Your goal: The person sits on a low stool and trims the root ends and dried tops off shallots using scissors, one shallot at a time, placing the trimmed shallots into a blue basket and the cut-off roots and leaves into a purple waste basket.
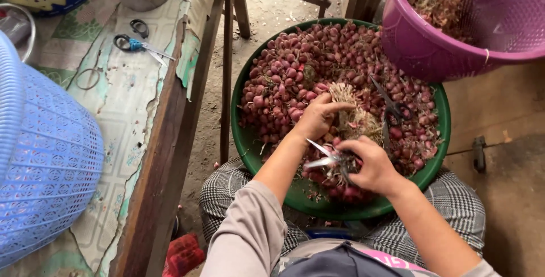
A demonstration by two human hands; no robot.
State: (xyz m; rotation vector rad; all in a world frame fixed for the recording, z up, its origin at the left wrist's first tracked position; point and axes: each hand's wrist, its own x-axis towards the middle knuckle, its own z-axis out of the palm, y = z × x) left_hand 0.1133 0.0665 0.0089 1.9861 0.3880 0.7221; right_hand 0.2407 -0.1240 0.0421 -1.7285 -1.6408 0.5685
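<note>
A big green basin (243,141) rests on my lap, heaped with small red shallots (295,61). My left hand (318,117) grips a bunch of shallots by its dry straw-coloured roots (355,119). My right hand (372,166) holds open metal scissors (325,156) just below that bunch, blades pointing left. A second pair of dark scissors (393,105) lies on the shallots to the right.
A purple basket (431,50) holding dry trimmings overhangs the basin's far right rim. On the left, a worn wooden table (164,141) carries blue-handled scissors (136,43) and a blue mesh basket (45,169). A wooden chair frame (230,38) stands behind the basin.
</note>
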